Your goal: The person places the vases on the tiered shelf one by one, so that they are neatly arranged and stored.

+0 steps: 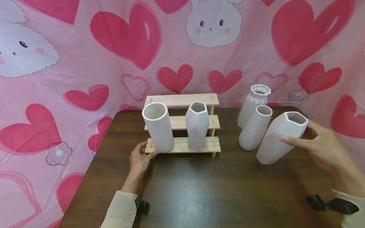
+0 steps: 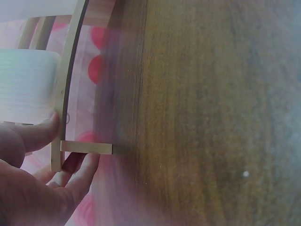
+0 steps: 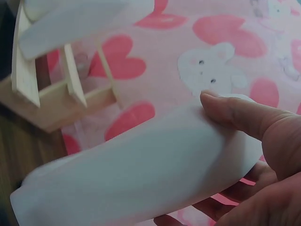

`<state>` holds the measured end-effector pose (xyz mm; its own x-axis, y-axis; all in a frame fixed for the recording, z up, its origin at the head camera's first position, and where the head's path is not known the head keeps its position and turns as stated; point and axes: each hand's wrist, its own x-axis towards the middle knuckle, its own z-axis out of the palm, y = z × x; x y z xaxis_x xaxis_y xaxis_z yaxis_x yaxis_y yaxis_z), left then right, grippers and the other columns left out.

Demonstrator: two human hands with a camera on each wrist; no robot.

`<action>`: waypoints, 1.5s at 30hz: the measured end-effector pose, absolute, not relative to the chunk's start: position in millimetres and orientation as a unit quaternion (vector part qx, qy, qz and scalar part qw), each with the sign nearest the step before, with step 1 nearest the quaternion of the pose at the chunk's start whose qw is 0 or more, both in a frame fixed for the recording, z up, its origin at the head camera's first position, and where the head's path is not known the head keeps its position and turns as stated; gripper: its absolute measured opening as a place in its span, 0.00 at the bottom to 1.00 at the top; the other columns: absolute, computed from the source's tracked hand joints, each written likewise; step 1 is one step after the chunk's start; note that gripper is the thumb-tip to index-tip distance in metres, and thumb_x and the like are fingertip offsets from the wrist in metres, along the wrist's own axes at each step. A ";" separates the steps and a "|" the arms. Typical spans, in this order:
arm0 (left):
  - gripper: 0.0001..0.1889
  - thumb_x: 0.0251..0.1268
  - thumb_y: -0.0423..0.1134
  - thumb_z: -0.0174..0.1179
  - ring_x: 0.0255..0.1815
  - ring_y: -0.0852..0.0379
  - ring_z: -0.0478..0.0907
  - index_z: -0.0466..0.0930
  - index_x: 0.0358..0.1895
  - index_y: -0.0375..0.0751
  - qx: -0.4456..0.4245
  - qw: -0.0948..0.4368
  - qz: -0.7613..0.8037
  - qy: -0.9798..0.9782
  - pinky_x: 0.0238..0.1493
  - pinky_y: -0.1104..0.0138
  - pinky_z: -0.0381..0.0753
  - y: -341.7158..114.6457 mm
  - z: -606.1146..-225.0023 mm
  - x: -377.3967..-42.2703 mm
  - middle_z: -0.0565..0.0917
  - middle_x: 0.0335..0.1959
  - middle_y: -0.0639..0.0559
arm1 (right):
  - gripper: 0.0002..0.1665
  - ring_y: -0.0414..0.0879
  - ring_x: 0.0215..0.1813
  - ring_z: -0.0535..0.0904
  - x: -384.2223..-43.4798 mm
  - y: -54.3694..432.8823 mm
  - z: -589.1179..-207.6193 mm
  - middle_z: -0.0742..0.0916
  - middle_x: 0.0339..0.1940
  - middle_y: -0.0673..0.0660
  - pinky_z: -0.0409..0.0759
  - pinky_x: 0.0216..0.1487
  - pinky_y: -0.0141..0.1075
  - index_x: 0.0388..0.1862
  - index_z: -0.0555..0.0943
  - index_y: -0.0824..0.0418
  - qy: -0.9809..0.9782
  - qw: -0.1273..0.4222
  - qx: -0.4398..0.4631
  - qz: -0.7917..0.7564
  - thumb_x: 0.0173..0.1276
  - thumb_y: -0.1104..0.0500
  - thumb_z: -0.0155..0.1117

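My left hand grips the front left corner of a light wooden three-tier stand, thumb on top of the lowest step and fingers below, as the left wrist view shows. On that step stand a ribbed white vase and a faceted white vase. At the right, my right hand holds a larger faceted white vase near its mouth, thumb on the near side and fingers behind. This vase tilts, its top leaning right. In the right wrist view its pale side fills the lower part.
Just left of the held vase stand a textured white vase and, behind it, a fluted white vase with a wavy rim. All are on a dark wooden table. A pink cloth with hearts hangs behind the table.
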<state>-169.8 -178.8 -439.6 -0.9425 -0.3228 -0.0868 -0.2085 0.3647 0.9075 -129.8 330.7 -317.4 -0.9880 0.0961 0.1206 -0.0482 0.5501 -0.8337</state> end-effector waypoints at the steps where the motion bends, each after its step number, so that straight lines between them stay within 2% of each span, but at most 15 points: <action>1: 0.32 0.53 0.32 0.71 0.38 0.49 0.78 0.71 0.63 0.41 0.161 0.053 -0.540 -0.825 0.31 0.72 0.77 -178.9 -439.9 -169.7 0.81 0.47 0.37 | 0.36 0.34 0.39 0.76 -129.7 328.1 -316.4 0.80 0.44 0.38 0.76 0.37 0.23 0.68 0.69 0.49 -0.868 0.073 -0.002 0.490 0.62 0.63 0.69; 4: 0.32 0.53 0.32 0.71 0.38 0.49 0.78 0.71 0.64 0.41 0.161 0.055 -0.539 -0.825 0.30 0.73 0.76 -179.7 -440.5 -169.6 0.81 0.46 0.37 | 0.36 0.36 0.40 0.79 -129.9 318.6 -312.1 0.82 0.46 0.43 0.77 0.38 0.24 0.67 0.70 0.50 -0.844 0.065 0.027 0.532 0.62 0.69 0.67; 10: 0.32 0.53 0.32 0.71 0.38 0.49 0.78 0.71 0.63 0.41 0.163 0.056 -0.540 -0.824 0.31 0.73 0.77 -180.3 -440.8 -169.4 0.81 0.47 0.37 | 0.38 0.38 0.44 0.80 -132.5 297.8 -298.9 0.80 0.51 0.49 0.78 0.40 0.26 0.69 0.68 0.52 -0.834 0.049 0.044 0.548 0.62 0.69 0.67; 13: 0.32 0.54 0.32 0.71 0.38 0.49 0.78 0.71 0.64 0.41 0.163 0.053 -0.541 -0.823 0.31 0.72 0.77 -179.8 -440.4 -169.5 0.81 0.47 0.37 | 0.37 0.40 0.43 0.80 -134.4 290.0 -292.3 0.81 0.50 0.52 0.78 0.40 0.27 0.68 0.69 0.55 -0.804 0.042 0.053 0.591 0.61 0.71 0.66; 20: 0.32 0.56 0.33 0.70 0.39 0.49 0.79 0.69 0.65 0.41 0.156 0.043 -0.544 -0.823 0.34 0.70 0.78 -179.7 -438.1 -168.6 0.80 0.49 0.37 | 0.34 0.41 0.44 0.78 -143.7 275.4 -280.9 0.82 0.48 0.48 0.77 0.41 0.26 0.66 0.72 0.53 -0.810 0.057 0.048 0.582 0.61 0.69 0.67; 23: 0.32 0.56 0.33 0.69 0.39 0.49 0.79 0.69 0.65 0.41 0.156 0.043 -0.545 -0.823 0.34 0.70 0.78 -179.9 -438.3 -168.9 0.80 0.49 0.37 | 0.35 0.42 0.46 0.78 -149.0 269.8 -272.5 0.81 0.50 0.49 0.77 0.41 0.25 0.67 0.71 0.53 -0.806 0.054 0.054 0.587 0.61 0.68 0.68; 30: 0.32 0.56 0.33 0.70 0.40 0.48 0.78 0.69 0.65 0.42 0.159 0.043 -0.542 -0.824 0.35 0.70 0.78 -180.4 -439.6 -169.7 0.80 0.49 0.38 | 0.35 0.45 0.49 0.77 -167.7 259.6 -255.5 0.81 0.52 0.53 0.77 0.44 0.26 0.67 0.72 0.56 -0.734 0.048 0.090 0.671 0.60 0.73 0.66; 36: 0.32 0.55 0.33 0.70 0.39 0.49 0.79 0.70 0.65 0.42 0.158 0.044 -0.543 -0.823 0.33 0.71 0.77 -179.4 -440.0 -170.3 0.81 0.48 0.38 | 0.34 0.45 0.49 0.76 -183.1 255.7 -237.9 0.80 0.52 0.53 0.77 0.42 0.26 0.66 0.72 0.53 -0.765 0.048 0.082 0.637 0.61 0.68 0.68; 45: 0.32 0.54 0.32 0.71 0.38 0.49 0.79 0.70 0.65 0.42 0.157 0.048 -0.543 -0.824 0.32 0.71 0.77 -180.4 -440.8 -170.2 0.81 0.48 0.38 | 0.36 0.45 0.51 0.76 -200.3 244.2 -213.5 0.78 0.56 0.52 0.79 0.37 0.29 0.68 0.69 0.43 -0.842 0.050 0.043 0.535 0.62 0.54 0.70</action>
<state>-170.2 -180.4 -440.8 -0.9463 -0.3100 -0.0920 -0.2066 0.3610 0.9094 -200.3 244.2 -213.5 -0.9914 -0.0190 0.1293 -0.1252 0.4230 -0.8974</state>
